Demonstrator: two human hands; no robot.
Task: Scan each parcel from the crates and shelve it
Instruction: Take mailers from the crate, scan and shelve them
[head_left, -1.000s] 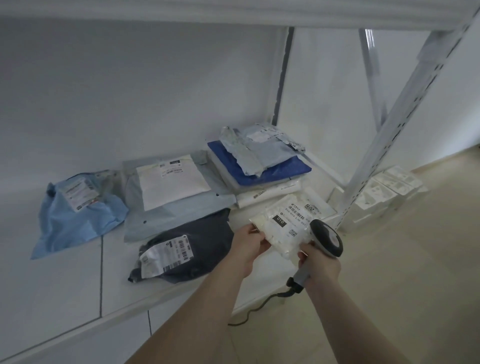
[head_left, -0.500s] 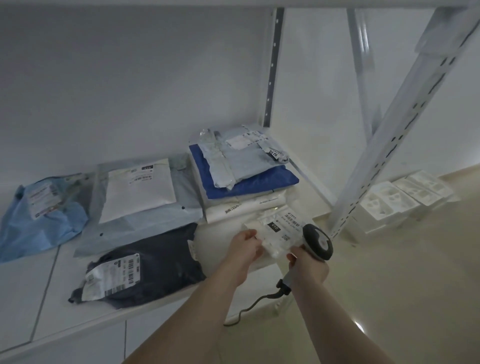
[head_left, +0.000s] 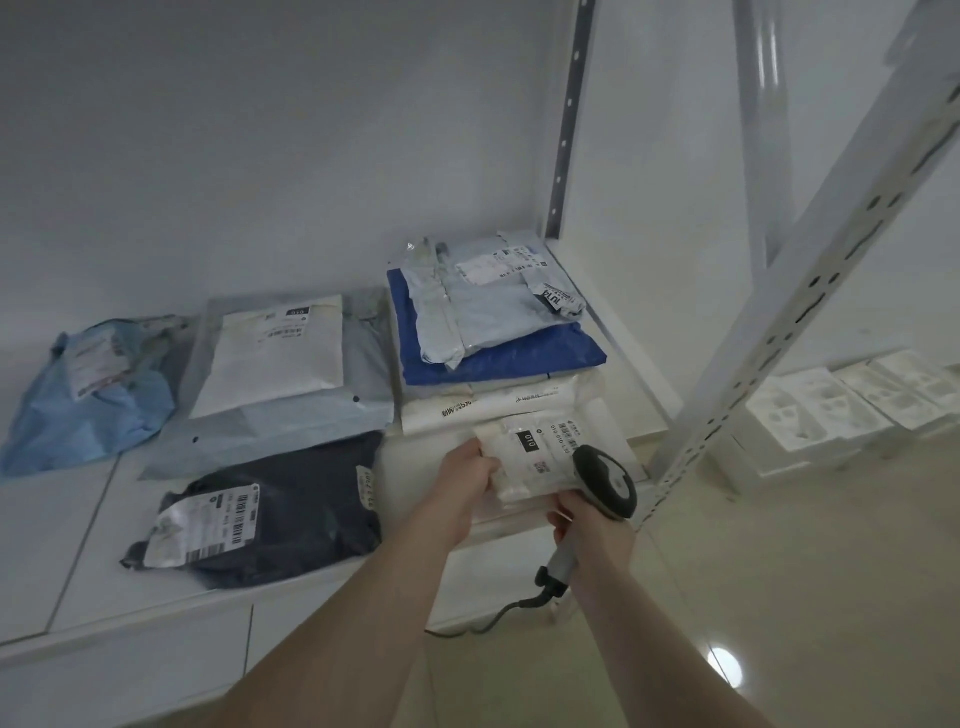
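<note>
Both hands have carried the white parcel (head_left: 524, 457) forward from the shelf (head_left: 78, 535) edge; it now lies against the stack (head_left: 498, 364) at the right.

White foam trays (head_left: 831, 405) on glossy floor (head_left: 779, 597), right of upright (head_left: 810, 280); wall (head_left: 260, 156) behind.

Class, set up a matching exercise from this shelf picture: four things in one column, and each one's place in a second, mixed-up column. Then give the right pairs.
Things:
1. dark parcel
2. scanner
3. light blue bag
4. small white parcel

Places:
A. far left of the shelf
B. in the right hand
C. gripped by the left hand
D. front of the shelf, left of the arms

Pairs: 1-D, 2-B, 3-A, 4-C
</note>
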